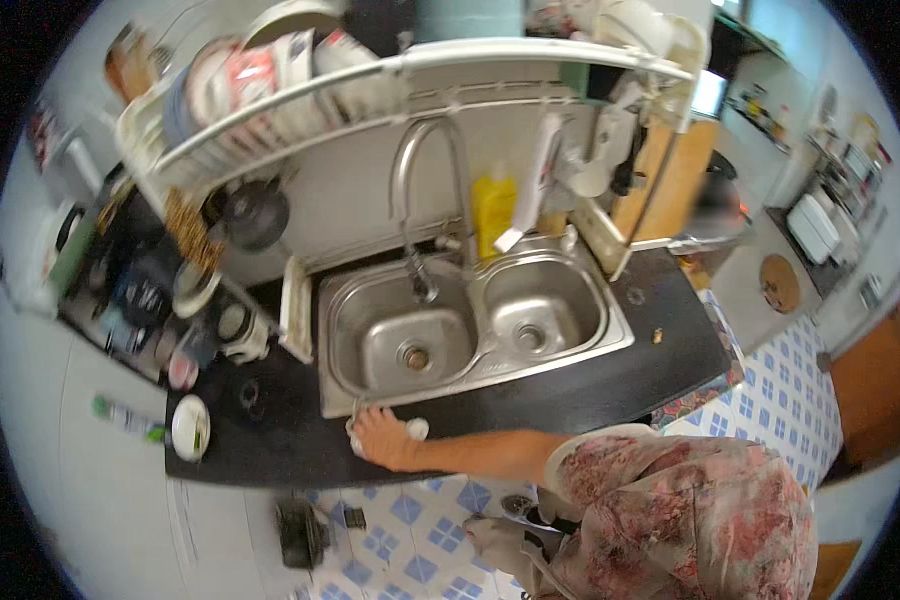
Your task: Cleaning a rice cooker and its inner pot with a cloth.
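My right hand lies palm down on the black countertop, near the front left corner of the sink. It presses on a crumpled white cloth, whose edges show on both sides of the fingers. Most of that cloth is hidden under the palm. My left hand is out of view. Just beyond the fingers is a stainless steel double-bowl sink, with no dishes in its bowls. Over the left bowl hangs the spout of a curved metal faucet.
A white oval dish with something green in it sits at the counter's left end. Behind the sink stands a yellow bottle. A white dish rack loaded with bowls spans above. One small brownish scrap lies on the right counter.
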The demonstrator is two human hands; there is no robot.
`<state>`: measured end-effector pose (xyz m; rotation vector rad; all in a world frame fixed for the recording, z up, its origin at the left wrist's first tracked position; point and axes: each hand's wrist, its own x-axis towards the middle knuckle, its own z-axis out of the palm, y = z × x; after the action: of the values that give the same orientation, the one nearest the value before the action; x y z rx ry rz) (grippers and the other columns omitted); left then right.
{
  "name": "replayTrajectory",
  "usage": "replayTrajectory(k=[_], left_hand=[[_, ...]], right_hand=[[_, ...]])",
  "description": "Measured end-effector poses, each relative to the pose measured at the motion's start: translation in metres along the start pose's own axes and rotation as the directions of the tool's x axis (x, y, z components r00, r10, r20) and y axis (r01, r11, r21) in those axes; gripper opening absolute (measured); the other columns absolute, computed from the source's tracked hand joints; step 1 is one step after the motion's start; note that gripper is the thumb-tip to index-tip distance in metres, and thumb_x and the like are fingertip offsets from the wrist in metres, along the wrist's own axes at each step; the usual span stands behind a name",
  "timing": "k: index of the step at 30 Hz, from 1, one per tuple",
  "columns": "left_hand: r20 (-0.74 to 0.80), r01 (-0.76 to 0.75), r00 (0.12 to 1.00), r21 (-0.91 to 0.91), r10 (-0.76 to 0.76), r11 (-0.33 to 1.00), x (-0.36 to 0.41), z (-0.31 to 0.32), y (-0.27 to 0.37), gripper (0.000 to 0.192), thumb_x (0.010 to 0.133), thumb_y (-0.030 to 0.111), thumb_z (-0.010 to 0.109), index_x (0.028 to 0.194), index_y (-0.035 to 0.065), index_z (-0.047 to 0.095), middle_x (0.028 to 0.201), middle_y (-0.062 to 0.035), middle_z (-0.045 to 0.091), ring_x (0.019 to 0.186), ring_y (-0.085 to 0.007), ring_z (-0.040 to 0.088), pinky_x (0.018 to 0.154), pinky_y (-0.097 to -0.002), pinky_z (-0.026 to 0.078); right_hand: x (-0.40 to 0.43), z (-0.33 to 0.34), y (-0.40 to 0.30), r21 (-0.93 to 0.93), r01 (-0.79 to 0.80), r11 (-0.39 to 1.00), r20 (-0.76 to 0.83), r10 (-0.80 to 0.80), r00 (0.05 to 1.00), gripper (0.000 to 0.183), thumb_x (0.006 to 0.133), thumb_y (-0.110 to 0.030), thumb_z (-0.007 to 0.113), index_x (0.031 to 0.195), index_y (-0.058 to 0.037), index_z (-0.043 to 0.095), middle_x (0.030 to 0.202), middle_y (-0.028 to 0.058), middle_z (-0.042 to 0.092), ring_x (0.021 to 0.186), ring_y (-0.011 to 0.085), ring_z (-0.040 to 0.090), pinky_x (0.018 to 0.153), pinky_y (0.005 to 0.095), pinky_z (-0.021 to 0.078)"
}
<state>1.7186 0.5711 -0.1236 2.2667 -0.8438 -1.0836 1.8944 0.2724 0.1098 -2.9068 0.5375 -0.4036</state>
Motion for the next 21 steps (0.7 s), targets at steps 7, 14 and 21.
replayTrajectory(k=[7,14,21], left_hand=[[0.203,-0.134,0.973,0.085,0.115,0.987,0.072,-0.093,-0.02,0.024,0.085,0.024,0.062,0.071,0.0039,0.06,0.059,-0.0082,0.06,0.054,-0.0214,0.058,0.049,-0.0384,0.046],[0.347,-0.193,0.926,0.093,0.15,0.977,0.131,-0.141,-0.021,0.024,0.085,0.023,0.062,0.071,0.0039,0.06,0.059,-0.0077,0.059,0.054,-0.0205,0.058,0.049,-0.0376,0.045],[0.495,-0.199,0.861,0.122,0.114,0.972,0.149,-0.154,-0.012,0.024,0.085,0.023,0.062,0.071,0.0039,0.06,0.059,-0.0071,0.059,0.053,-0.0197,0.057,0.048,-0.0367,0.045]], right_hand=[[0.001,-0.002,0.003,-0.003,-0.032,0.999,-0.079,0.032,0.996,0.051,0.08,-0.04,0.067,0.118,-0.0078,0.057,0.122,0.0139,0.053,0.11,0.0292,0.048,0.09,0.0418,0.0391],[0.006,-0.002,0.001,0.021,-0.115,0.993,0.038,0.114,0.993,0.062,0.078,-0.044,0.07,0.121,-0.0024,0.054,0.134,0.0165,0.046,0.118,0.0313,0.045,0.094,0.0431,0.039],[-0.019,-0.056,0.017,0.298,-0.135,0.945,0.039,0.13,0.991,0.059,0.083,-0.039,0.067,0.131,-0.0081,0.051,0.141,0.0161,0.039,0.126,0.0357,0.042,0.103,0.0453,0.0361]])
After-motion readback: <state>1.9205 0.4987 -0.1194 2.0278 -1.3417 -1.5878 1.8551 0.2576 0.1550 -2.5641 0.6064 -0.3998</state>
